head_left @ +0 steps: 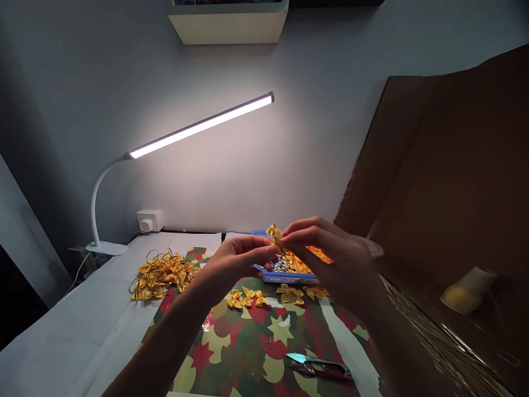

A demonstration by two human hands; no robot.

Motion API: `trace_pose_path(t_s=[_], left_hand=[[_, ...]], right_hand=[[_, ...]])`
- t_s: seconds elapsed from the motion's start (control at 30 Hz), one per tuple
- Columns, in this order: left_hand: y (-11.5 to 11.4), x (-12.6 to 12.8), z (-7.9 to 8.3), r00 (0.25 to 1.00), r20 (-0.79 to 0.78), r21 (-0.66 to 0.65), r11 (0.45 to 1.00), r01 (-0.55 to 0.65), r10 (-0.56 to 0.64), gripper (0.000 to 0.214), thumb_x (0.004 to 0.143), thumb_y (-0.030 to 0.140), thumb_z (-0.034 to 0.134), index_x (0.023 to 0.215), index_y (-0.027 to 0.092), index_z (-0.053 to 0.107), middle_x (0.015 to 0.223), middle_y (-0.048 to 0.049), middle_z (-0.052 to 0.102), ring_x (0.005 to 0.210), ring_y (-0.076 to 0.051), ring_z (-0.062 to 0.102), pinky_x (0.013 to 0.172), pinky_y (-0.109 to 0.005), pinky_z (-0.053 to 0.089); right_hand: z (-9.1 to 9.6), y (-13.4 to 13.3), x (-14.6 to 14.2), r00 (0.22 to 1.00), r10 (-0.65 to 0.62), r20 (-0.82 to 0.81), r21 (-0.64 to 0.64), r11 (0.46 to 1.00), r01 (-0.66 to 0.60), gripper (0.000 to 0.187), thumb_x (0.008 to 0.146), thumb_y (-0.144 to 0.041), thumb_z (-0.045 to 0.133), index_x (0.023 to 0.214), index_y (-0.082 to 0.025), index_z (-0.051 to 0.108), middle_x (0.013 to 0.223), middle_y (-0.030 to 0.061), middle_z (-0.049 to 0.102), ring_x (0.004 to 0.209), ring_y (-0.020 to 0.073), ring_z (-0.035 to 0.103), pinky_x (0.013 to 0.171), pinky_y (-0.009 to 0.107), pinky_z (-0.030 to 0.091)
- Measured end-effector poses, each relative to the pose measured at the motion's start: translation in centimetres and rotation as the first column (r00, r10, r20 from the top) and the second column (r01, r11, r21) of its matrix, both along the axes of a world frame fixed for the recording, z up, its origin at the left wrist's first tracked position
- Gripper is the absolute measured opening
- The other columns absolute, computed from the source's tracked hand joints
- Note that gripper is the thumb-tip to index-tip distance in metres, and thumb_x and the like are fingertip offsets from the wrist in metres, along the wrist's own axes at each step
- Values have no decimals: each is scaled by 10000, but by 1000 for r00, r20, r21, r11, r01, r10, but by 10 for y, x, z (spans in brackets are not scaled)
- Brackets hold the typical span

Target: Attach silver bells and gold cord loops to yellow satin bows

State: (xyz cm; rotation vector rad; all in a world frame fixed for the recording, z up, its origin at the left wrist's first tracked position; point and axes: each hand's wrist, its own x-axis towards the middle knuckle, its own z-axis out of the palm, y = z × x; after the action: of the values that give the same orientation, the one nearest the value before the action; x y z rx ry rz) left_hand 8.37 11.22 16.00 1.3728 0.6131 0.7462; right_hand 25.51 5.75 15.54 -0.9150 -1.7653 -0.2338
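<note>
A gold ribbon bow [274, 232] is pinched between the fingertips of both hands, above a blue plastic basket [285, 278]. My left hand [243, 255] grips its lower left side with thumb and forefinger. From the right, my right hand [326, 242] pinches the bow's other side. Inside the basket lie small silvery pieces [281, 263] and more yellow bows [303, 263], partly hidden by my right hand. Several loose bows [248, 298] lie in front of the basket on a patterned mat [248, 347].
A heap of gold bows with cord loops [165, 273] lies at the left. Thread snips [318, 366] rest on the mat near the front. A lit lamp [202, 125] reaches over the table from the left. Cardboard [446, 165] stands at the right, beside bundled gold cords [438, 336].
</note>
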Motion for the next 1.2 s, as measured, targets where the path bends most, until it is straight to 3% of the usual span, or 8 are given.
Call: trace_pose_path(t_s=[0.17,0.3,0.4,0.63,0.83,1.03,1.2], left_hand=[[1,3,-4,998,64,-9,1000,5,-4,191,676,334,763,727,157,711,697,-11,619,695,-106,590,634,-209,481],[2,2,-7,995,99,27,1000,10,-12,144,714,324,743,766,191,733,737,-17,668,740,-116,626,666,-206,505],[1,1,-6,994,103,69,996,-56,48,134,725,325,737,779,203,740,750,-21,696,748,-125,645,700,-219,517],[-3,3,-4,975,124,130,971,-200,184,127,699,307,751,753,192,740,754,-40,725,733,-150,662,724,-263,533],[-3,4,-2,965,113,173,952,-254,237,129,683,299,758,734,184,731,734,-34,728,716,-146,656,724,-271,524],[0,4,-4,966,112,212,944,-254,234,120,691,292,756,758,194,737,760,-31,733,730,-145,651,731,-267,517],[1,4,-7,966,124,187,951,-245,225,133,684,310,760,752,198,736,762,-33,736,738,-153,656,748,-280,518]], right_hand=[[0,0,-2,1000,-11,-18,-18,1000,10,127,845,-132,580,765,-202,651,811,11,668,660,116,650,569,234,523],[-1,1,-4,984,15,-178,-138,990,-40,80,840,-214,604,775,-205,649,825,15,669,677,135,660,625,269,562],[0,0,-5,967,-12,-254,-182,983,-36,83,844,-262,604,786,-215,640,832,19,663,708,150,645,663,301,553],[2,-5,-9,975,-47,-217,-267,964,-13,110,848,-299,591,774,-223,619,819,15,694,634,151,616,619,309,503],[-3,-1,-11,953,0,-302,-393,911,-125,158,843,-359,589,795,-216,634,859,37,701,694,176,657,626,330,529],[-5,2,-9,912,111,-395,-423,860,-287,168,827,-372,616,783,-210,621,905,54,682,794,192,651,661,344,545],[-5,4,-10,897,104,-429,-377,882,-282,147,828,-347,623,784,-207,623,858,45,661,760,179,635,675,348,552]])
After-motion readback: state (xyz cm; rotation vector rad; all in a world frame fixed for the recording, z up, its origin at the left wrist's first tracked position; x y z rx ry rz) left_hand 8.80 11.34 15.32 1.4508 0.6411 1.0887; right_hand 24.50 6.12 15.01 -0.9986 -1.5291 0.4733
